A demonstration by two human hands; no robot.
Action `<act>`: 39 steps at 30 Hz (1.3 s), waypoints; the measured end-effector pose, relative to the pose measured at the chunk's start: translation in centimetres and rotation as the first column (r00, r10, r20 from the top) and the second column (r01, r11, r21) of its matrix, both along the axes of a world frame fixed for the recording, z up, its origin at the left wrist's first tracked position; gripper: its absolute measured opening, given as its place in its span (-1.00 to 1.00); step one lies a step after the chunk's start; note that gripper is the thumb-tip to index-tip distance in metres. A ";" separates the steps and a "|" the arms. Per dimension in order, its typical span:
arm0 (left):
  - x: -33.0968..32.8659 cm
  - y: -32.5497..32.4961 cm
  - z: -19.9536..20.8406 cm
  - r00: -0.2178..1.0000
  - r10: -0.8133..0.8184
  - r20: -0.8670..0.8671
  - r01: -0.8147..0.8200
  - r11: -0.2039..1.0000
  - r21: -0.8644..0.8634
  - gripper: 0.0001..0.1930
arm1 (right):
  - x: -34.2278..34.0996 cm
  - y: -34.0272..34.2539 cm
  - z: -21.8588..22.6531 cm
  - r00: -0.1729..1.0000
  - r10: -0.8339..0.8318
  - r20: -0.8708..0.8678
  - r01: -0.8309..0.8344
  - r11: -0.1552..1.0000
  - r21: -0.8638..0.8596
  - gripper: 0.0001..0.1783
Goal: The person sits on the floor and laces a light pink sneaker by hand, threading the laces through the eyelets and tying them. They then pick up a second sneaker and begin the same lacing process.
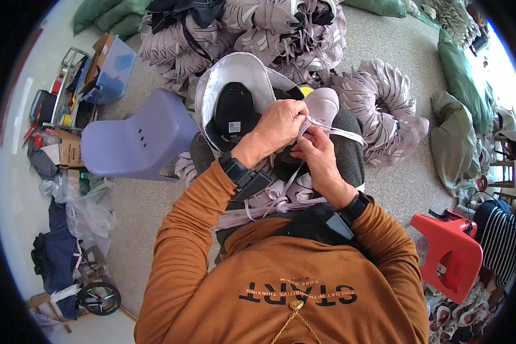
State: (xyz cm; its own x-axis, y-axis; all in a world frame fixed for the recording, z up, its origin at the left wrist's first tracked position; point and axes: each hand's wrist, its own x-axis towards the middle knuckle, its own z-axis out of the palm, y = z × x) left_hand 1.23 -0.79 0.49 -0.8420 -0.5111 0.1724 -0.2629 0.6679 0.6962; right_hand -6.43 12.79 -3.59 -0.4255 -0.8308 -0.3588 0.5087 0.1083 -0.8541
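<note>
One pale shoe [323, 107] points toe-away, its long axis leaning right.

Both hands [275, 127] pinching white lace [345, 134] by pale-pink shoe [323, 106]; purple chair [135, 137] left.

A red chair [440, 243] stands beside what seems striped cloth [500, 243].

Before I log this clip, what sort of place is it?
Probably a small shoe workshop: pale shoe uppers nest in curving rows on the speckled floor, a big green sack lies at right, and the left hand and right hand are at a similar upper's white lace.
</note>
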 end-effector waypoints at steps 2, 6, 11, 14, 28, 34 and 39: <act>0.0 0.0 0.0 1.000 -0.009 -0.002 0.008 0.999 -0.045 -0.86 | -0.1 0.0 -0.1 1.000 -0.005 -0.003 0.005 1.000 -0.016 -0.65; 0.0 0.4 0.3 1.000 0.013 0.027 -0.014 1.000 0.002 -0.87 | -0.2 0.0 -0.9 1.000 0.006 -0.019 -0.007 0.999 -0.039 -0.62; -0.2 0.9 -0.9 0.999 0.028 0.020 -0.024 0.981 -0.195 -0.89 | -0.2 0.1 -0.9 0.999 -0.005 -0.049 0.003 0.999 -0.043 -0.61; 0.3 1.8 -1.4 0.993 -0.008 0.115 0.048 0.938 -0.343 -0.90 | 0.2 -0.3 -0.9 0.993 -0.066 -0.094 0.055 0.992 -0.109 -0.73; 1.5 3.1 -3.0 0.996 0.084 0.042 -0.065 0.937 -0.343 -0.70 | -2.6 -1.4 -1.7 0.838 0.137 -0.528 -0.133 0.990 0.047 -0.60; 1.2 3.1 -2.7 0.990 0.143 0.004 -0.140 0.970 -0.200 -0.83 | -3.2 -2.6 -3.1 0.819 0.112 -0.563 -0.122 0.992 0.021 -0.76; 1.7 1.8 -4.0 0.985 0.110 -0.137 -0.132 0.977 -0.165 -0.87 | -3.2 -3.2 -2.8 0.848 0.205 -0.490 -0.188 0.979 0.083 -0.78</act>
